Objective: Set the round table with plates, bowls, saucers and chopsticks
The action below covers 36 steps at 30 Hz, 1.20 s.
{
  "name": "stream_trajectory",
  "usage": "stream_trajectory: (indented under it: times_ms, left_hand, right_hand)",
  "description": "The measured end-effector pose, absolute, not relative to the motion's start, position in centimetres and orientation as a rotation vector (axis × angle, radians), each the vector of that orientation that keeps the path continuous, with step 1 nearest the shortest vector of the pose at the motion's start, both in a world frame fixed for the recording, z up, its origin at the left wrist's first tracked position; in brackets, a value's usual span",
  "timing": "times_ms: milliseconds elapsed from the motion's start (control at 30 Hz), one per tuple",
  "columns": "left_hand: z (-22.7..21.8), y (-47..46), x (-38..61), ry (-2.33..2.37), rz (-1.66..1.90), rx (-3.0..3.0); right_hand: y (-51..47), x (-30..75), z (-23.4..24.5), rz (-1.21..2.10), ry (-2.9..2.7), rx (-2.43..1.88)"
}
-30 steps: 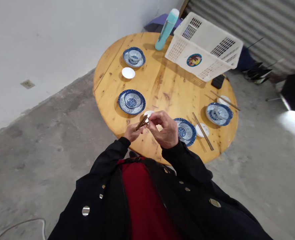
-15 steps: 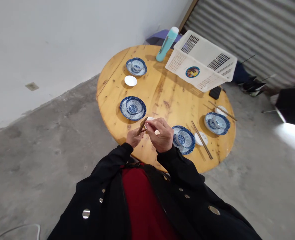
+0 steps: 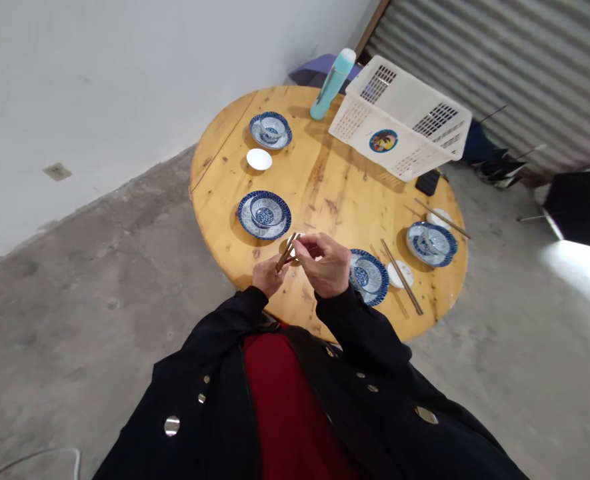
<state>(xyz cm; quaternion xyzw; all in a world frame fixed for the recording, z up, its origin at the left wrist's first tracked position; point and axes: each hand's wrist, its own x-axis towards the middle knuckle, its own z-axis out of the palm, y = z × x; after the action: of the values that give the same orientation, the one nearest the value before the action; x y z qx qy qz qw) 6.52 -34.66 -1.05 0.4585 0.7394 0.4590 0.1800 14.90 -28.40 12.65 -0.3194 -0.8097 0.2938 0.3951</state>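
Your round pine table (image 3: 325, 180) has open wood along its near edge, and a white plastic basket (image 3: 399, 120) sits tilted at the far rim. A blue-patterned bowl (image 3: 265, 212) nests on a blue-rimmed plate (image 3: 247, 223). Your left hand (image 3: 269, 275) and right hand (image 3: 322, 265) both pinch slim brown chopsticks (image 3: 287, 253) above the table.

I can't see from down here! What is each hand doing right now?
Left hand: closed, holding the brown chopsticks.
Right hand: closed, up against the chopsticks; cannot tell if it grips them.
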Motion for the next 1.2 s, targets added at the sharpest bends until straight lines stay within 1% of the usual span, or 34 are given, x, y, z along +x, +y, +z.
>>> stream_trajectory:
  times_ms: [67,233,300,400,533,733,867,967,1033,1200]
  left_hand:
    - [-0.6,-35.0,6.5,1.978,1.327,1.175]
    - [1.5,-36.4,6.7,1.467,1.451,0.898]
    - [2.4,-36.8,6.9,1.305,1.463,0.793]
    - [3.5,-37.4,7.0,1.150,1.467,0.675]
    - [4.0,-38.1,6.6,1.076,1.480,0.568]
    - [3.7,-38.9,6.4,0.991,1.535,0.435]
    - [3.1,-39.1,6.8,1.037,1.569,0.337]
    - [2.9,-39.0,6.8,1.145,1.632,0.315]
    - [3.1,-38.8,6.4,1.229,1.702,0.328]
    - [4.5,-37.9,3.2,1.433,2.020,0.390]
  right_hand:
    - [-27.8,15.0,12.8,0.899,-2.014,-0.860]
    - [-25.4,15.3,12.9,1.426,-1.790,-0.932]
    - [-24.8,15.2,12.8,1.534,-1.706,-0.942]
    - [-24.5,15.0,12.5,1.570,-1.656,-0.932]
    - [-24.8,14.8,12.1,1.606,-1.625,-0.893]
    - [-25.5,14.5,12.0,1.713,-1.582,-0.843]
    - [-26.3,14.3,11.7,1.773,-1.693,-0.798]
    - [-27.3,14.5,11.9,1.731,-1.868,-0.719]
    - [-28.1,15.1,12.9,1.620,-1.954,-0.657]
    - [-28.7,17.6,17.4,1.119,-1.990,-0.600]
